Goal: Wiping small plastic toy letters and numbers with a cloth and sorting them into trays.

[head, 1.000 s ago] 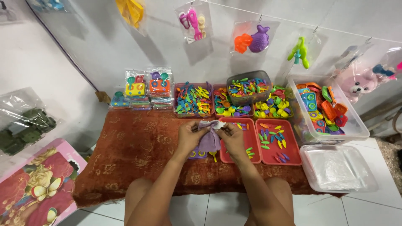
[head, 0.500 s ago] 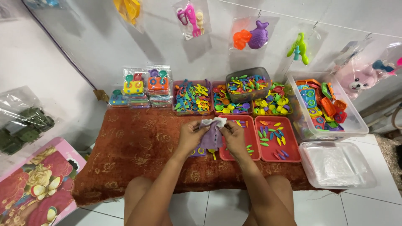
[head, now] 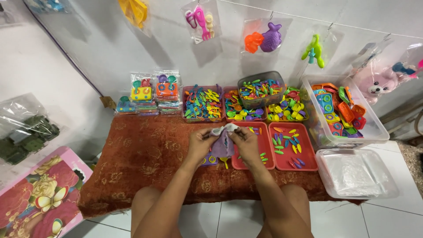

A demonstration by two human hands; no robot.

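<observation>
**Here, two hands pinch a small plastic bag over a low table of toy parts**

Plainly, the head camera looks down on a person's bare forearms reaching over a low table draped in a rust-red patterned cloth. The left hand and the right hand meet just in front of the trays, and both grip a small clear plastic bag that looks purple from what lies inside. Each hand has its fingers curled in tight on the bag's upper edge, thumbs pressed against the film, so neither hand is open. The bag hangs between the two hands, above the cloth and right beside the left edge of a red tray. Beneath the bag, a purple toy piece and a small yellow piece lie on the cloth.

A second red tray sits touching the first, both scattered with little coloured pieces. Behind them stand shallow trays heaped with bright plastic toys, and a grey tub rests on top of two of them. To the left, packed toy sets are stacked against the wall. On the right, a clear bin holds larger orange and blue parts, and a clear lid lies in front of it. Bagged toys hang from a line on the wall.
</observation>
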